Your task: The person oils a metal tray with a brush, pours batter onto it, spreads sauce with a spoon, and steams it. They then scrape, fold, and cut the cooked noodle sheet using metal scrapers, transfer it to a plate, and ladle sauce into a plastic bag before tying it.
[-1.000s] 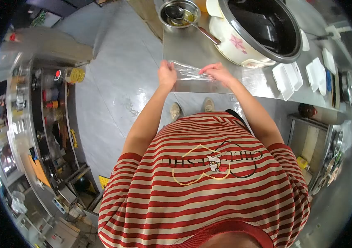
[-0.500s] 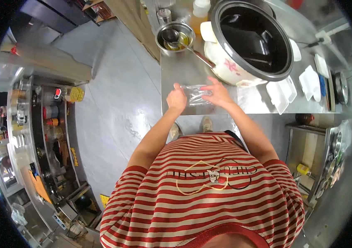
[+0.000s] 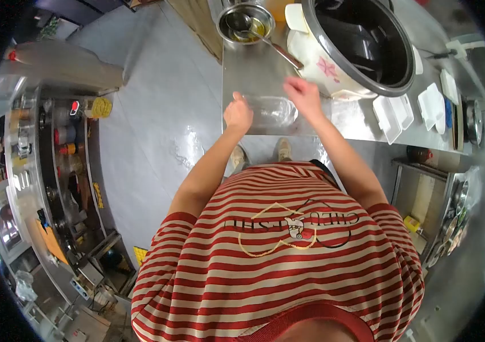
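A clear plastic bag (image 3: 274,110) is stretched out above the near edge of the steel counter. My left hand (image 3: 238,114) is closed on its left end, thumb up. My right hand (image 3: 305,98) is raised beside the bag's right end with its fingers curled in; motion blurs them, and whatever they hold is hidden. Just beyond the right hand stands a large white cooker pot (image 3: 319,71) with a flower print and a dark inside. A metal bowl (image 3: 223,35) holds yellowish liquid and a ladle (image 3: 282,54), whose handle reaches toward the pot.
White foam boxes (image 3: 389,117) lie open on the steel counter (image 3: 245,74), right of the pot, with more foam containers (image 3: 430,108) behind. At far left are shelves with bottles and a jar with yellow contents (image 3: 101,107). A lower shelf (image 3: 425,176) stands at the right.
My right hand has lifted away from the bag, its spread fingers now curled. The bag looks fuller and rounder. The view has shifted, so the counter sits higher in the picture.
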Tool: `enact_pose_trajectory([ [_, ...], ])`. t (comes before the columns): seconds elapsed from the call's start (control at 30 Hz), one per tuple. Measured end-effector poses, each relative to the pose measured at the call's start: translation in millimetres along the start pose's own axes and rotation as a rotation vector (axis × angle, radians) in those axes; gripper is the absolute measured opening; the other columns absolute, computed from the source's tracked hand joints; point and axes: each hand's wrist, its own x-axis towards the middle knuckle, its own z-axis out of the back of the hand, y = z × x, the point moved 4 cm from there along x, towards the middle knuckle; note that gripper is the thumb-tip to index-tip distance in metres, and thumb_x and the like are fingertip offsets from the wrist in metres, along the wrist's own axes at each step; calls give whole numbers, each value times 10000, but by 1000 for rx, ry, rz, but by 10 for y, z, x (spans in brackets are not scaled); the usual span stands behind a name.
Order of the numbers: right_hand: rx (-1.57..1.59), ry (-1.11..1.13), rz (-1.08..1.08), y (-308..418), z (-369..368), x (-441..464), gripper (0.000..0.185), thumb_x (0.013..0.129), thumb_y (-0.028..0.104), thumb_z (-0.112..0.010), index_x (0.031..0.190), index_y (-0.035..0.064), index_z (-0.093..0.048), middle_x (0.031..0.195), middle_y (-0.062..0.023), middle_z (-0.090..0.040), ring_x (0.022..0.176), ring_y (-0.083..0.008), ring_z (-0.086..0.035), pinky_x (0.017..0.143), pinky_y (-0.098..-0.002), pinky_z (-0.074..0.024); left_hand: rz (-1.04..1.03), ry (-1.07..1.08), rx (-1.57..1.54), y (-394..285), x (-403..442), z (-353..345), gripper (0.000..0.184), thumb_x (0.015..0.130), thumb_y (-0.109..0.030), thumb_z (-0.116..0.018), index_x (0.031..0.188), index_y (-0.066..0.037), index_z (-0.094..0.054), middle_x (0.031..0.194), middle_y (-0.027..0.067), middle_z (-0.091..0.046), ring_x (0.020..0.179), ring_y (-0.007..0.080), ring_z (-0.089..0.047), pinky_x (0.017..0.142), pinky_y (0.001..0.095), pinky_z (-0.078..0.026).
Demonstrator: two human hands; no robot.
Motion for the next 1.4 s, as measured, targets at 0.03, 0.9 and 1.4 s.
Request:
enact_pose_trajectory([
  [0.03,320,8,-139,-4,-96,69,343,735,213,-638,1010,18,-571,913,-95,-609,805,-218,-596,630,-284,-474,19,-58,-43,-16,14,20,257,819,-187,-471,916,29,-372,694,257,-567,685,416,-559,607,495,-437],
  [0.9,654,-361,557,1755,943,-764,257,854,101,-469,1068,-37,-504,842,-204,-609,717,-239,-626,599,-262,-507,245,129,-705,326,11,-130,376,757,-141,-589,1077,-1,-449,686,155,-582,452,238,-569,345,339,-440],
  [1.4,-497,-270,664,1544,1887,-1003,209,702,48,-615,907,10,-611,703,-73,-626,564,-85,-547,543,-217,-446,233,282,-763,330,54,-245,383,805,-187,-557,1132,-6,-470,623,101,-548,393,157,-508,318,272,-412],
])
